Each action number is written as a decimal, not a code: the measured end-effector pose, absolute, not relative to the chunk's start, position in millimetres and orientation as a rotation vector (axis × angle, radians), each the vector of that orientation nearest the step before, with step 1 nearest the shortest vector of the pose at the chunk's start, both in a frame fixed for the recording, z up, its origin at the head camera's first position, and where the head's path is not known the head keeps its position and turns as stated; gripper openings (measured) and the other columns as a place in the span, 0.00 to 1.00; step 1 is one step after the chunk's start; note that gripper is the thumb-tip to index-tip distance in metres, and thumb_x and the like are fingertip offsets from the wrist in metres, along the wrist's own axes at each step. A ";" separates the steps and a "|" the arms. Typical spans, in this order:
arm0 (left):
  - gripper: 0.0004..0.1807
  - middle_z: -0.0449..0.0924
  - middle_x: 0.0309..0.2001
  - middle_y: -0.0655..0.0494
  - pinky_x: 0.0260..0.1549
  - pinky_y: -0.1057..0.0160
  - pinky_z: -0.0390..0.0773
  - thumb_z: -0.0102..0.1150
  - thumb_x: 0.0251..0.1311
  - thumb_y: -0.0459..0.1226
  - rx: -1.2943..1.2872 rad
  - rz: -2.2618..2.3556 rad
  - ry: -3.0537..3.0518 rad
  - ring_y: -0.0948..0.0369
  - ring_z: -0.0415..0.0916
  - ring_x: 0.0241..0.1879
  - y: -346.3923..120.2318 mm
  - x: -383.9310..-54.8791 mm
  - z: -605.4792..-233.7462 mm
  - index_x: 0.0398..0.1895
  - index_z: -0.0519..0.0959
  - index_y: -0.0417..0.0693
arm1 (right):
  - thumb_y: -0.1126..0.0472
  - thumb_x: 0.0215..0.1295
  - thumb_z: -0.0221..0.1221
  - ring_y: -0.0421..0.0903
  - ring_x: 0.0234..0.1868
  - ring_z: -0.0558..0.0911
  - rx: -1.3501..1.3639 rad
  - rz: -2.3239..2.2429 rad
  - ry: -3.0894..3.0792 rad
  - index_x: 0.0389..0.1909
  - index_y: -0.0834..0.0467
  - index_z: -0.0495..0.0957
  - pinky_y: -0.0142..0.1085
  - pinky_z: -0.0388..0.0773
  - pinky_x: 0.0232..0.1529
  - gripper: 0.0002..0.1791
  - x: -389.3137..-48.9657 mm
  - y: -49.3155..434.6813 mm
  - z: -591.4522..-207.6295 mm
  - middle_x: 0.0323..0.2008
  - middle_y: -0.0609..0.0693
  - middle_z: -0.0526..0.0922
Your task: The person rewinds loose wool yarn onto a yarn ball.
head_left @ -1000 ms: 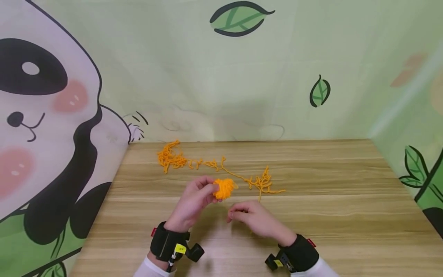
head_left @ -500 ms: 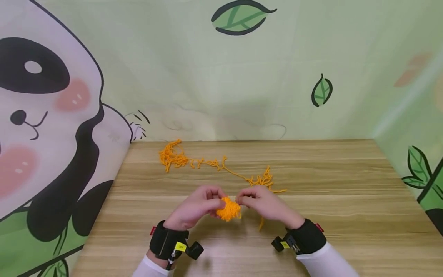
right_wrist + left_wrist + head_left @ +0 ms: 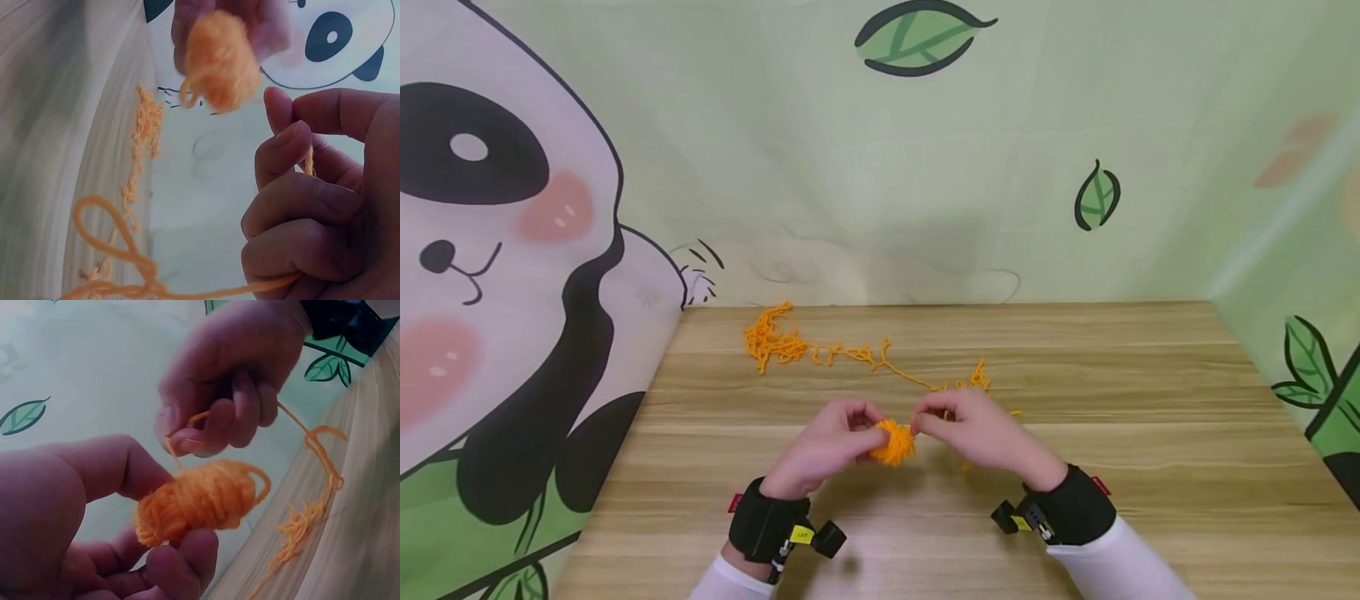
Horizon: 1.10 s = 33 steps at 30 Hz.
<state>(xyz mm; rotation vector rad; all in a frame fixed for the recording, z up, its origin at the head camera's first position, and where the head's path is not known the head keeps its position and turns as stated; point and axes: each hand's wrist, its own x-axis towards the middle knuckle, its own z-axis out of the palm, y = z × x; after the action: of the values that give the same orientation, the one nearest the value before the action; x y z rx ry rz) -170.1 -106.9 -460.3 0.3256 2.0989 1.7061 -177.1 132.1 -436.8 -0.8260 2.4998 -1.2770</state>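
Observation:
My left hand pinches a small wound ball of orange yarn between thumb and fingers, held above the table. Close on its right, my right hand grips the yarn strand with curled fingers. In the left wrist view a short taut length runs from the ball to the right thumb and fingertip. The strand leaves the lower side of the right fist and trails to a loose tangle on the table. One loop stands out from the ball's end.
Loose orange yarn lies heaped at the table's back left. A crinkled line of yarn runs from it rightward to a second tangle, partly behind the right hand. A printed panda backdrop rises behind the wooden table.
The right hand has moved up and right, beside the ball, then slightly farther up. The left hand has lowered the ball a little and turned it.

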 end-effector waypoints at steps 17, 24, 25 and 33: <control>0.07 0.82 0.35 0.47 0.33 0.57 0.83 0.61 0.61 0.33 0.138 1.952 2.214 0.52 0.78 0.31 -96.0 -170.9 -460.0 0.40 0.79 0.41 | 0.53 0.73 0.56 0.36 0.23 0.71 -0.957 -1.212 2.658 0.41 0.44 0.83 0.33 0.71 0.26 0.07 -155.1 113.7 -439.5 0.32 0.32 0.81; 0.09 0.82 0.37 0.43 0.35 0.58 0.83 0.61 0.63 0.33 0.083 2.137 2.099 0.51 0.78 0.33 -96.2 -171.4 -462.6 0.42 0.77 0.37 | 0.53 0.74 0.56 0.37 0.25 0.71 -0.983 -1.217 2.656 0.40 0.45 0.82 0.33 0.72 0.28 0.07 -148.9 106.7 -447.9 0.30 0.35 0.80; 0.09 0.82 0.37 0.42 0.36 0.59 0.83 0.61 0.63 0.33 0.081 2.163 2.079 0.51 0.79 0.34 -96.3 -171.5 -462.9 0.42 0.77 0.36 | 0.54 0.74 0.56 0.37 0.26 0.72 -0.978 -1.229 2.647 0.40 0.45 0.82 0.33 0.72 0.29 0.07 -148.0 106.0 -449.1 0.30 0.36 0.80; 0.08 0.81 0.35 0.45 0.38 0.61 0.84 0.59 0.64 0.32 0.098 2.253 1.950 0.52 0.79 0.32 -94.4 -168.8 -463.7 0.42 0.76 0.34 | 0.57 0.74 0.55 0.38 0.25 0.69 -0.959 -1.295 2.573 0.37 0.44 0.82 0.32 0.69 0.28 0.08 -143.7 101.4 -459.5 0.33 0.39 0.83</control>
<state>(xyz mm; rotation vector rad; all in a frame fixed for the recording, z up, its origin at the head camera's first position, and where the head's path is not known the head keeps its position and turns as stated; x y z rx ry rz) -168.8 -94.4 -463.7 0.0978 1.9498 2.2526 -143.7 101.4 -459.5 -0.9589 2.5729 -1.2945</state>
